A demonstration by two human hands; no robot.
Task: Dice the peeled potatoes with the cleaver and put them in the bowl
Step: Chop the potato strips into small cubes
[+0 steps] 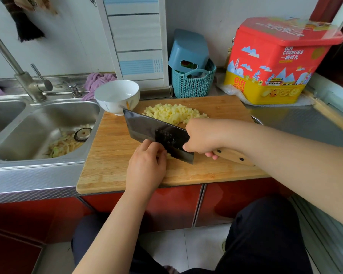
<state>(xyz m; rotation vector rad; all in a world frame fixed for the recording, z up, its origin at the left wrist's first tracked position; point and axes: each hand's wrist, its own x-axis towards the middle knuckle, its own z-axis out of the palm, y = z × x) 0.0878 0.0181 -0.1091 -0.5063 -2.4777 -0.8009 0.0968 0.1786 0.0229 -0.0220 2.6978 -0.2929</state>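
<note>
**Cleaver down at the last potato piece, dice piled behind it**

Here I see the heap of small pale-yellow potato dice (174, 113) on the far half of the rectangular bamboo cutting board (115, 155), just behind the blade. A sliver of uncut yellow potato (169, 156) shows near the board's middle, between my left hand and the blade; most of it is hidden. My left hand (147, 165) sits knuckles-up on that piece, fingers curled and pressed together, their tips tucked against the blade's flat. The dark steel cleaver with a pale wooden riveted handle (158, 135) runs diagonally across the board, its edge down beside that hand. My right hand (204, 135) wraps the handle where it meets the blade, fingers closed around it.

The white ceramic bowl (117, 95) stands at the board's far left corner, touching the cleaver's tip in this view; its inside looks bare. Left of the board lies the stainless steel sink (38, 123) with pale potato peelings (65, 143) around its drain. Beyond the board's far edge stands a teal woven plastic basket (192, 86), and to the far right a red and yellow cookie tin (275, 62).
</note>
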